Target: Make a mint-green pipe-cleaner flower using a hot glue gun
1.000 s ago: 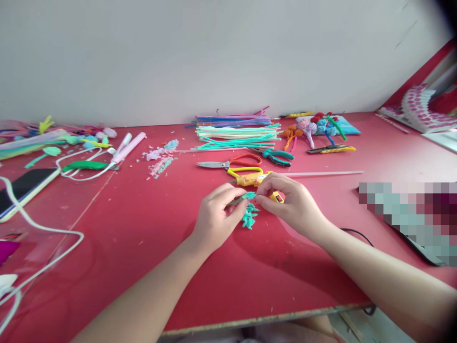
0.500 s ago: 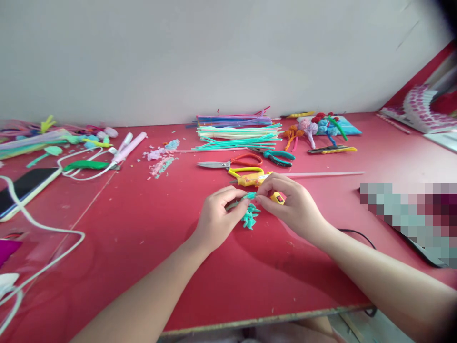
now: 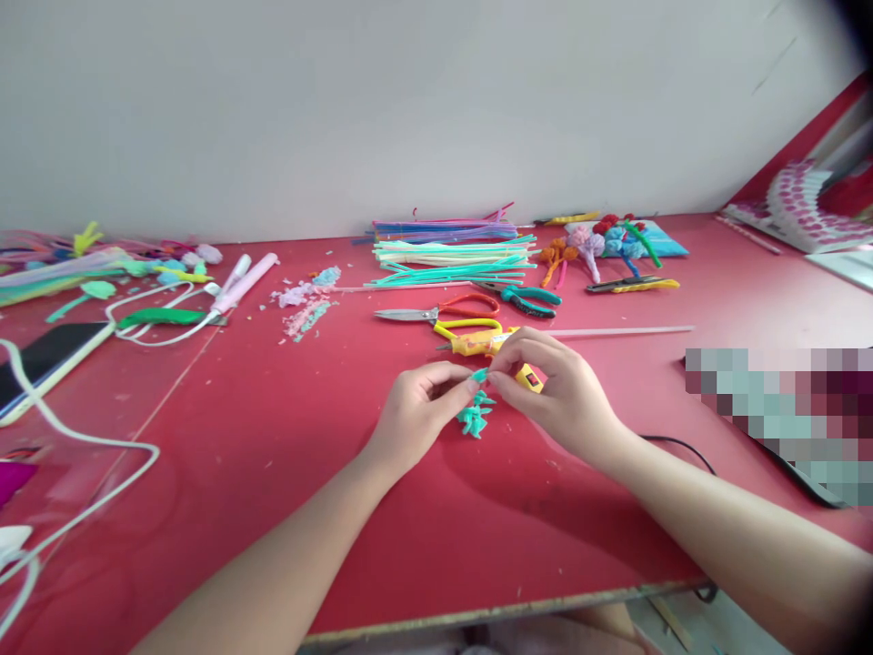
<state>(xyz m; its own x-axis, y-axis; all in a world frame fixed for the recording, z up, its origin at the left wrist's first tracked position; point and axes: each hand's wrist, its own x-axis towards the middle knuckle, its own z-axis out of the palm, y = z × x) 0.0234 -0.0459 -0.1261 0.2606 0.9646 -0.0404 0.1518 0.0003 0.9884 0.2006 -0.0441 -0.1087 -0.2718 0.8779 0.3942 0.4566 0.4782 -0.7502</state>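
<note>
Between the fingertips of both hands is a small teal fuzzy piece [image 3: 480, 375], which looks like cut pipe cleaner. My left hand [image 3: 426, 409] pinches it between thumb and forefinger. My right hand [image 3: 549, 377] has its thumb and forefinger closed at the piece's right end, where the fingers hide the detail. Just below the fingertips, a little heap of pointed teal pieces [image 3: 474, 418] lies on the red table [image 3: 409, 564]. Behind my hands rests a yellow glue gun [image 3: 477, 343], partly covered by my right hand.
Scissors [image 3: 436, 316] with red and yellow handles and teal pliers [image 3: 528, 298] lie beyond the glue gun. Bundles of pipe cleaners [image 3: 454, 250] sit near the wall, fuzzy flowers [image 3: 590, 246] to their right. On the left are a phone [image 3: 55, 364], white cable [image 3: 102, 441] and pink tool [image 3: 245, 284].
The teal piece in my fingers has turned to a steeper tilt. My left fingertips have shifted slightly on it, while my right hand stays nearly in place.
</note>
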